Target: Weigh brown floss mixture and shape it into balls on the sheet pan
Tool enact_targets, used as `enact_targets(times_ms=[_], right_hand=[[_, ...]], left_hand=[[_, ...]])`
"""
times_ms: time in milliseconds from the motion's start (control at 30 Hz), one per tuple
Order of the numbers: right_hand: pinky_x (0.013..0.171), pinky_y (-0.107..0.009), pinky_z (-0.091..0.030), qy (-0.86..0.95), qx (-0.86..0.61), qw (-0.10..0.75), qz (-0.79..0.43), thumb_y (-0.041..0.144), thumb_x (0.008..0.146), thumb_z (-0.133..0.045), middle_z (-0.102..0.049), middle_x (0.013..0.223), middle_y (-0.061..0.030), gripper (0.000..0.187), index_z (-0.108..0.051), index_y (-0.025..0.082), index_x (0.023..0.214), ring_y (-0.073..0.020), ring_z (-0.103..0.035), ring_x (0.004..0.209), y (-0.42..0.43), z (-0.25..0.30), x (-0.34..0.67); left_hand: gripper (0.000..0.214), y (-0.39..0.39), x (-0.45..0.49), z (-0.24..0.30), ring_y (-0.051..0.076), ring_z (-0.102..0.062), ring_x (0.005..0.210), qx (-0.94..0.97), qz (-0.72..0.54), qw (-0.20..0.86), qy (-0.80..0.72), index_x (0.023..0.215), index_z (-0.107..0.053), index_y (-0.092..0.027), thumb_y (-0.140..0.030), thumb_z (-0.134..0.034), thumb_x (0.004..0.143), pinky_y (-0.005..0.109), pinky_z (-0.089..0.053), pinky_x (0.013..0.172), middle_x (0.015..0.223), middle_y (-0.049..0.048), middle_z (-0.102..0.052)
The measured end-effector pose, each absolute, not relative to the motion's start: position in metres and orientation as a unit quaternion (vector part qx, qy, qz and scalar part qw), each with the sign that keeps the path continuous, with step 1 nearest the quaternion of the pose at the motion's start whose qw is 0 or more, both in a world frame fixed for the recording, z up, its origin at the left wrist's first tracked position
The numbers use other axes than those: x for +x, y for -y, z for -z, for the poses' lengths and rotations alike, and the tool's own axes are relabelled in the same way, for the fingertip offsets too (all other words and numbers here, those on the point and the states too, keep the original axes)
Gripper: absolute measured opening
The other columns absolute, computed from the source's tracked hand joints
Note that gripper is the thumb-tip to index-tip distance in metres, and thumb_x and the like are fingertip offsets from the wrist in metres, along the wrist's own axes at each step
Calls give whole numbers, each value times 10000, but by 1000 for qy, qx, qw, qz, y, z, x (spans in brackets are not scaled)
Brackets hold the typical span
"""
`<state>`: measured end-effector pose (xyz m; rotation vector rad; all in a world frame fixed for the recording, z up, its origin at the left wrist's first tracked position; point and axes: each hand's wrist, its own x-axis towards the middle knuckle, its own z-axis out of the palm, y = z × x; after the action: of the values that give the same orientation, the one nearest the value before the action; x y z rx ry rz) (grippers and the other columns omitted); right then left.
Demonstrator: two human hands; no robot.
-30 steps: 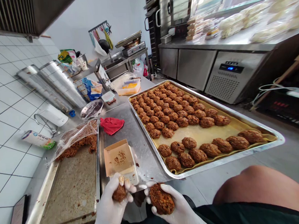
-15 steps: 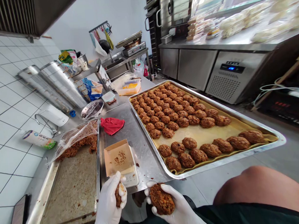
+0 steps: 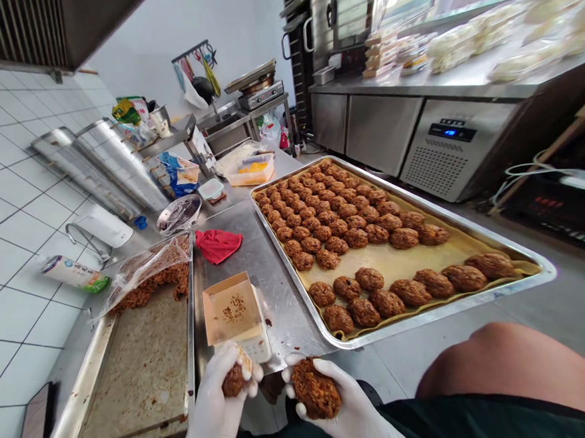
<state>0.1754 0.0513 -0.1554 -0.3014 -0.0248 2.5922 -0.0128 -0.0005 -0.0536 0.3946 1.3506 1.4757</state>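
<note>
trays [image 3: 139, 363], scale [image 3: 258, 347], cloth [image 3: 218, 245] on steel table [image 3: 287, 306]

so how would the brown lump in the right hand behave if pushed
The brown lump probably dents or crumbles, given its coarse, shredded surface. It may feel tacky: residue shows on the left hand. Its oval shape suggests little rolling.

A small brown ball [image 3: 232, 382] sits partly hidden in the left hand [image 3: 214, 382]; at three o'clock from it, a larger, coarse, reddish-brown oval patty [image 3: 315, 389] rests cupped in the right hand [image 3: 351, 402].

The gloved left grip [image 3: 216, 383] curls inward, near the cupped, gloved right grip [image 3: 351, 402].
</note>
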Motion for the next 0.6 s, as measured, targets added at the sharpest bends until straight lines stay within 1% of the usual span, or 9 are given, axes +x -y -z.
enact_targets(times_ms=[67,133,233,267,333,400,467,533,600], right_hand=[[742,-300,-462,5,-106,257,-960,341,923,-492,-724,1071,-163,364,-687,104,1119,-229,-667,906,-51,156,176],[745,-296,-461,-1,-107,253,-961,340,929,-484,-725,1070,-157,359,-687,112,1117,-226,-668,907,-52,156,176],[744,-293,-461,-4,-106,253,-962,338,926,-490,-726,1069,-152,351,-686,115,1114,-222,-668,901,-51,156,177],[741,-293,-461,-3,-105,254,-962,339,922,-495,-725,1069,-153,354,-685,110,1116,-221,-668,899,-51,156,177],[733,-291,-462,1,-101,257,-961,342,916,-502,-725,1060,-155,363,-684,97,1114,-220,-666,893,-51,156,177],[729,-292,-461,2,-100,261,-960,344,915,-503,-727,1048,-155,365,-689,91,1100,-221,-666,887,-51,156,177],[730,-293,-459,-1,-102,261,-960,343,920,-495,-730,1040,-154,363,-695,91,1089,-221,-667,885,-50,157,177],[735,-294,-458,-7,-108,258,-960,343,925,-488,-732,1035,-153,366,-696,94,1095,-222,-670,885,-50,157,177],[736,-295,-459,-9,-112,255,-960,342,926,-486,-734,1038,-151,371,-692,99,1114,-223,-673,884,-50,157,178]], left_hand=[[233,0,-12,54,185,-676,806,174,-600,551,-553,910,-651,-177,-247,-785,733,251,-506,643,951,71,-704],[183,0,-12,51,147,-659,753,193,-584,561,-555,903,-634,-167,-204,-748,765,219,-475,603,1021,92,-708],[215,-2,-14,47,112,-618,691,213,-578,556,-558,971,-647,-151,-185,-729,775,201,-438,554,1030,104,-704],[232,-3,-14,47,116,-616,701,213,-578,563,-551,999,-650,-146,-205,-724,788,206,-442,562,1000,100,-701],[204,-5,-13,48,104,-589,648,200,-576,579,-541,969,-651,-145,-257,-719,813,199,-420,533,826,51,-674],[168,-8,-11,50,67,-489,496,180,-575,576,-552,849,-631,-159,-300,-719,824,176,-322,435,612,-26,-562],[205,-10,-8,50,47,-391,415,165,-581,554,-572,781,-612,-167,-333,-727,819,172,-247,386,523,-62,-471],[230,-11,-6,47,77,-488,481,162,-592,542,-573,860,-651,-161,-376,-722,817,186,-338,421,605,-14,-570],[336,-11,-7,43,149,-624,665,162,-598,554,-557,1015,-672,-146,-404,-723,806,237,-470,546,845,80,-692]])
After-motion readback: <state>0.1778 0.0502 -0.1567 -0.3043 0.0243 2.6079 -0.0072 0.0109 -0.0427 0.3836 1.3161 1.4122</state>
